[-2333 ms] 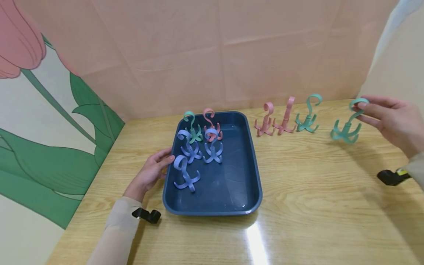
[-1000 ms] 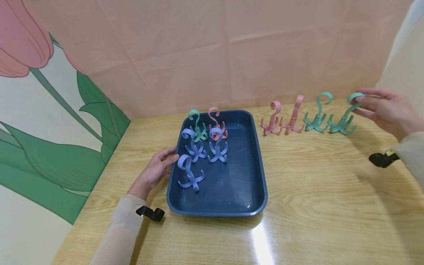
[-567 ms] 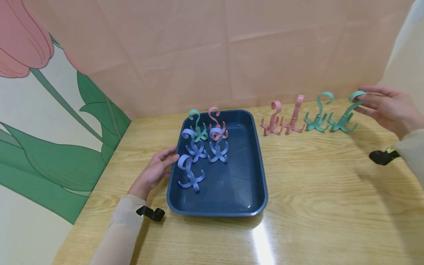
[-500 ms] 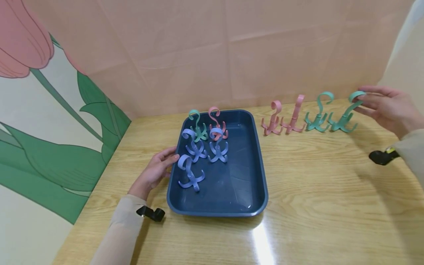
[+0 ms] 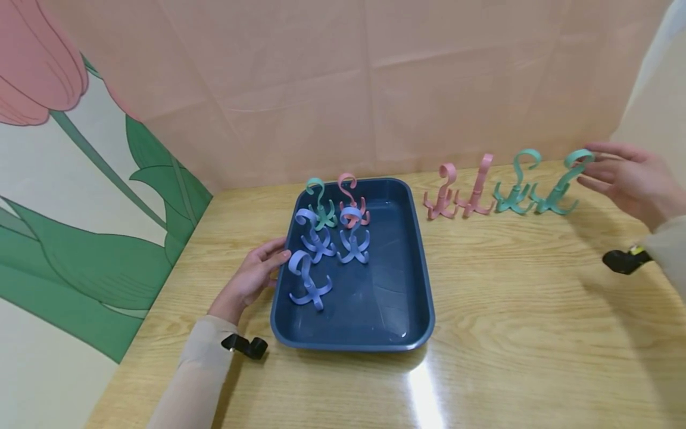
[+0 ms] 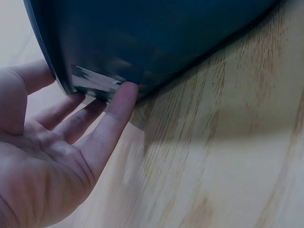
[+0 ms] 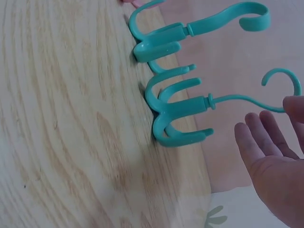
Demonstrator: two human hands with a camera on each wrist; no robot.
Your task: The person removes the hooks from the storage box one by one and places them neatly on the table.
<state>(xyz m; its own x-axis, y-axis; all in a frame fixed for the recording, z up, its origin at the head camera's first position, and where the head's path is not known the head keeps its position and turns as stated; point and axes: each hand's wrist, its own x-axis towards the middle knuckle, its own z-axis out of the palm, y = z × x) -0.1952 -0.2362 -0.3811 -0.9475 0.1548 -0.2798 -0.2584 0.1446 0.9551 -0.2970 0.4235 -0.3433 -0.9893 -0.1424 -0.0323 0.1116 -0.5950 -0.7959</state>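
In the head view my left hand [image 5: 252,275] rests at the left side of a dark blue tray [image 5: 427,286]. Its fairly straight fingers touch the outer wall, with the thumb by the rim. At the far right, my right hand [image 5: 635,179] has loosened fingers beside the curved top of a green claw hook hanger [image 5: 554,196], which stands on the table. The right wrist view has the thumb close to that hanger's [image 7: 183,109] hook; contact is unclear. A second green hanger [image 5: 513,196] and two pink hangers [image 5: 440,202], [image 5: 474,196] stand to its left.
Inside the tray stand three purple hangers [image 5: 312,292], a green one [image 5: 321,217] and a pink one [image 5: 355,208], grouped toward the left and back. A pink cloth [image 5: 364,89] hangs behind the wooden table [image 5: 509,333]. A flower-patterned panel [image 5: 107,238] borders the left.
The green hanger in my right hand came down to the table at the right end of the row. My right fingers then loosened from its hook. The left hand stays at the tray.
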